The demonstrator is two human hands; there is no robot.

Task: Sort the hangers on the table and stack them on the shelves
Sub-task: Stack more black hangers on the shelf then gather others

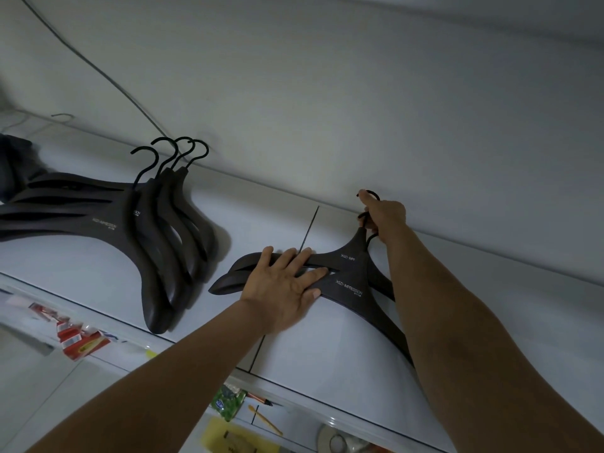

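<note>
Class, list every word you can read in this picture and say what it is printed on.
"XIZI IMPRESSION": top dark brown wooden hanger of the right pair.
"XIZI IMPR", rest covered: hanger beneath it.
"XIZI IMPRESSION": front hanger of the left stack.
Red packets and yellow label below: too blurred to read.

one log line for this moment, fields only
hanger pair: on shelf | left hand: flat on its arm | right hand: grips hooks | hanger stack: further left

Left hand (281,286) presses hangers (353,279); right hand (384,217) grips hooks (371,193).
</note>
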